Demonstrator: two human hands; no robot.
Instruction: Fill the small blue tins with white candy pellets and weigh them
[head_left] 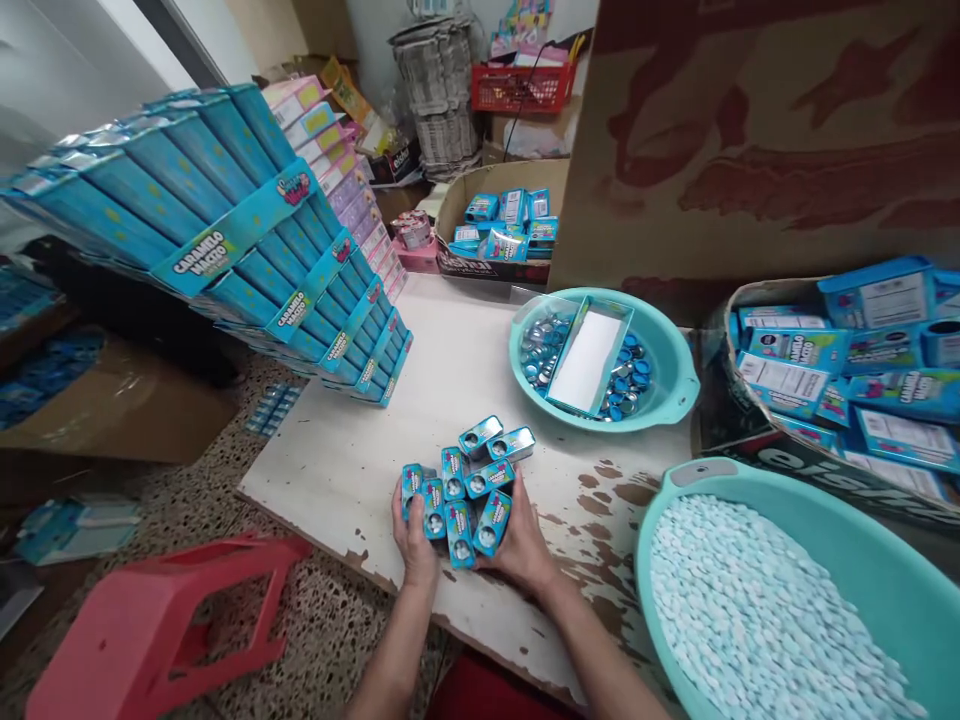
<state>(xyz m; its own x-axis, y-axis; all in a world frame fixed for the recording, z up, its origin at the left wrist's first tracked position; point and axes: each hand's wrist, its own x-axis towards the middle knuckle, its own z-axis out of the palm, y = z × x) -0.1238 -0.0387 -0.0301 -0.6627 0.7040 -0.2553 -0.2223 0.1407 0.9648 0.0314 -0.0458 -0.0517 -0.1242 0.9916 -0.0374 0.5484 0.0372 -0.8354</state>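
Observation:
A cluster of several small blue candy tins stands on the worn white table, with round openings in their tops and pale candies showing in some. My left hand presses against the near left side of the cluster, its thumb on the front tins. Against the right side, my right hand curves round the tins, so the group is squeezed between both hands. Two tins at the far edge lie at an angle to the others. Most of my fingers are hidden behind the tins.
Right of the table's middle sits a turquoise basin with round lids and an open display box. Nearer, a turquoise tub holds pale candies. Stacked blue display boxes rise at left. Cartons of blue packs stand right; a red stool left.

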